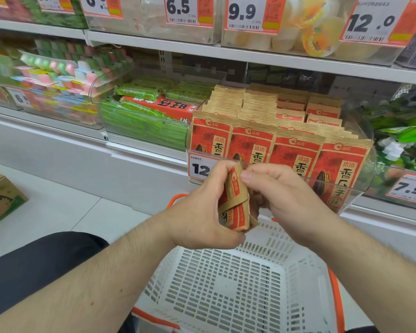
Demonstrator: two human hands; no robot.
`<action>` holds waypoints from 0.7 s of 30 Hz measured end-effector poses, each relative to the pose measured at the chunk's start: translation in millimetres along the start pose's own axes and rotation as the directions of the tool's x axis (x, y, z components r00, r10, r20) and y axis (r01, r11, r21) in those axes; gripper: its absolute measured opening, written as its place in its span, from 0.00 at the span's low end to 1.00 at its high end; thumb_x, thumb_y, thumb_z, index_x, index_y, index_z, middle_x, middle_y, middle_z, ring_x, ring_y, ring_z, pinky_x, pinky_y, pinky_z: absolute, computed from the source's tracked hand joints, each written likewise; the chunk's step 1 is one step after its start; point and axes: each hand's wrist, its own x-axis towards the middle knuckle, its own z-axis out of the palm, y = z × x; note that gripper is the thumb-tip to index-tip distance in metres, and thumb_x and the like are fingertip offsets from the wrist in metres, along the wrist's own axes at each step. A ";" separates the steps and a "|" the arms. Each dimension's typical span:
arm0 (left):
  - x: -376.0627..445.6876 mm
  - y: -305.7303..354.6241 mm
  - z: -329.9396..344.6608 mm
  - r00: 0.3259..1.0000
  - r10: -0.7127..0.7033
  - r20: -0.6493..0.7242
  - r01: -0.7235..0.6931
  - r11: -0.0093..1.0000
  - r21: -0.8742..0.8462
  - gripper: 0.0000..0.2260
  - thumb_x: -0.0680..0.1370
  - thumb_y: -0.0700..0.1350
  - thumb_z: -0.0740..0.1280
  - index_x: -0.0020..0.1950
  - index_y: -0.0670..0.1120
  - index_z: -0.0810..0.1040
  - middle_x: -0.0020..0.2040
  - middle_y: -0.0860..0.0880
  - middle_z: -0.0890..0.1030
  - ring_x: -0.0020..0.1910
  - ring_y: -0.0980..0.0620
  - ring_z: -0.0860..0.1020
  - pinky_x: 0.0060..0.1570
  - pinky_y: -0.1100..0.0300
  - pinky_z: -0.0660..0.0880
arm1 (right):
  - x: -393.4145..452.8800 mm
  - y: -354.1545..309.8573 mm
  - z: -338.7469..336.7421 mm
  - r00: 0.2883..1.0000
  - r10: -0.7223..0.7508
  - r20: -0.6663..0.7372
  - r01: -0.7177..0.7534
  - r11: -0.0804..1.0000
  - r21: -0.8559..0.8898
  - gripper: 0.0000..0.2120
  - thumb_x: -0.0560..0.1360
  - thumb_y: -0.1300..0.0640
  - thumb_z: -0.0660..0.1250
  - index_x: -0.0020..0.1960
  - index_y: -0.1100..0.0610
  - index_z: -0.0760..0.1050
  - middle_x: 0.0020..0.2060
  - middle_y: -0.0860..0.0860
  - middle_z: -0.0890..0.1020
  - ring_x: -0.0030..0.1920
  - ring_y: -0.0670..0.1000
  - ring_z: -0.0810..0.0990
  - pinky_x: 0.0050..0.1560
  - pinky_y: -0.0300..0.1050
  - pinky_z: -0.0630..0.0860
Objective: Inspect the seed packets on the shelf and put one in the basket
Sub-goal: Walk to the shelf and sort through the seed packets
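A red-and-tan seed packet (235, 200) is gripped edge-on by the curled fingers of the left hand (202, 210), thumb at its lower end. Its top edge is pinched between thumb and forefinger of the right hand (281, 195), whose other fingers are curled under. How many packets are held cannot be told; 2 printed faces seem to overlap. The packet is held above the white basket (305, 296), whose slotted floor lies bare and whose handles are orange. Just behind the hands, 4 rows of like packets (296, 150) are stood upright in a clear bin (360, 188) on the shelf (382, 212), with a price tag (198, 169) at its front. Green packs (139, 121) are seen in the bin to the left. A carton (0, 198) is set on the floor at far left.
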 end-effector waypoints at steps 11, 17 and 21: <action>19.1 -93.8 -33.0 0.957 -0.175 -0.232 0.129 0.971 -0.201 0.17 0.57 0.55 0.72 0.44 0.57 0.81 0.45 0.55 0.82 0.56 0.46 0.76 0.67 0.34 0.68 | -0.5 -0.2 3.0 0.996 -0.012 -0.090 0.015 0.999 0.028 0.22 0.82 0.54 0.62 0.32 0.62 0.78 0.25 0.59 0.77 0.22 0.53 0.74 0.25 0.43 0.71; 4.5 -3.6 1.6 0.989 0.134 -0.063 -0.146 0.952 -0.268 0.32 0.62 0.39 0.73 0.62 0.52 0.64 0.44 0.54 0.80 0.41 0.49 0.80 0.40 0.57 0.76 | 1.4 4.4 -2.0 0.991 -0.124 -0.058 0.115 0.983 -0.140 0.19 0.74 0.40 0.70 0.33 0.53 0.76 0.32 0.43 0.78 0.33 0.41 0.76 0.38 0.32 0.73; 5.2 4.7 -14.6 0.970 0.059 -0.236 -0.204 0.727 -0.656 0.37 0.53 0.37 0.78 0.60 0.47 0.68 0.41 0.51 0.78 0.44 0.53 0.79 0.45 0.55 0.76 | 1.1 8.3 -12.3 0.987 0.034 0.154 0.030 0.920 -0.390 0.19 0.61 0.36 0.73 0.43 0.46 0.73 0.57 0.48 0.79 0.60 0.44 0.77 0.62 0.47 0.73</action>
